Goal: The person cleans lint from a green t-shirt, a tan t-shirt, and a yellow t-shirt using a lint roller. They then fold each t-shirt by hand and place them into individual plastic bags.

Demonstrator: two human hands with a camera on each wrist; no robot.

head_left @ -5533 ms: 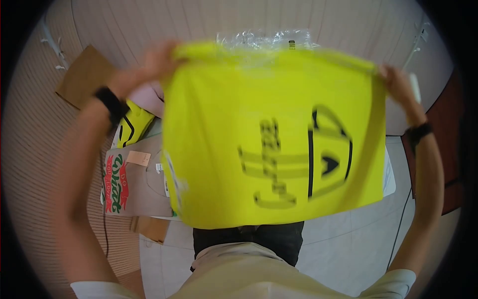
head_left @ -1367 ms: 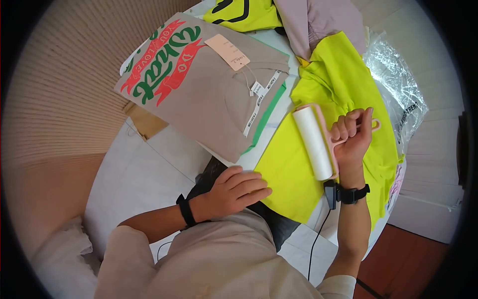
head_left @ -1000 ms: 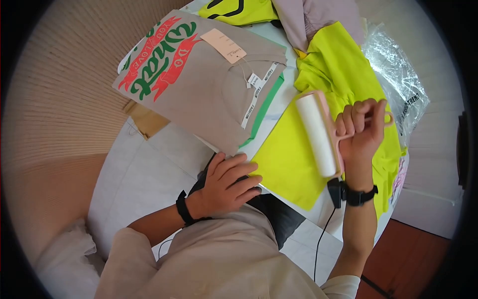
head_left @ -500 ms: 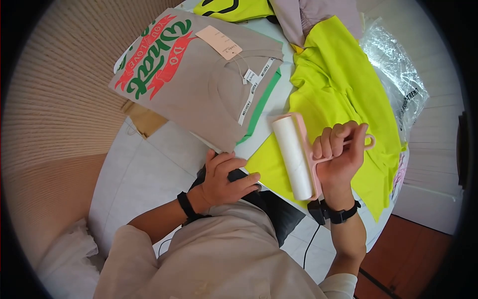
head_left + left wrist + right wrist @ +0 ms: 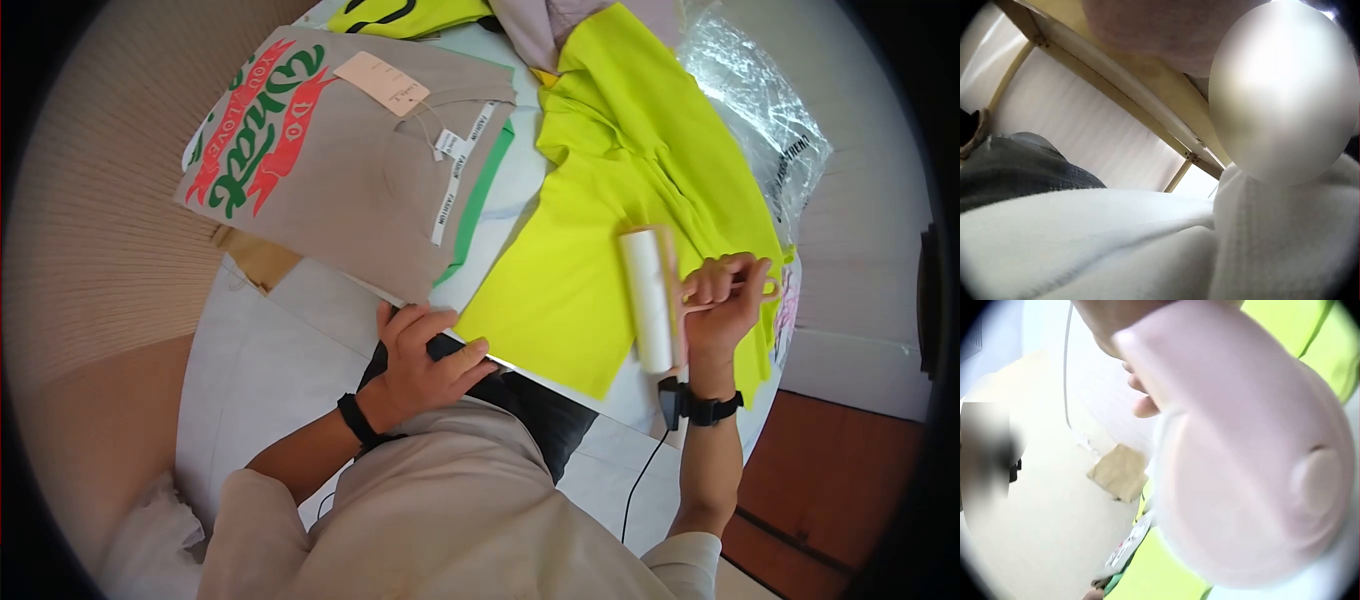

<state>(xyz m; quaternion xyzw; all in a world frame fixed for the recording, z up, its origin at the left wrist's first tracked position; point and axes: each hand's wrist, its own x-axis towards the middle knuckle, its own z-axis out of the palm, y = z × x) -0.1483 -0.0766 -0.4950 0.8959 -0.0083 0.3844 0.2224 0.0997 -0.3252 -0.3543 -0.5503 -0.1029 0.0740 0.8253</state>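
Observation:
My right hand [image 5: 722, 312] grips the pink handle of a lint roller [image 5: 650, 300], whose white roll overlaps the yellow T-shirt [image 5: 590, 240] in the head view. Its pink end cap fills much of the right wrist view. The T-shirt lies spread on a white table, wrinkled toward its upper part, its printed side not showing. My left hand [image 5: 418, 360] rests at the table's near edge with loosely bent fingers, between the yellow T-shirt and a folded grey T-shirt [image 5: 350, 180] with green and red lettering. A pale paper tag [image 5: 382, 82] lies on the grey one.
Under the grey T-shirt a green garment [image 5: 482, 210] peeks out. At the back lie a mauve garment [image 5: 525, 30] and another yellow one [image 5: 410, 15]. Clear plastic packaging [image 5: 755, 110] lies at the right. A brown paper piece [image 5: 258, 258] is beyond the table's left edge.
Earlier both hands held the yellow T-shirt up; now it lies on the table. The right hand has since moved the lint roller left, then back right. The left hand stays near the edge.

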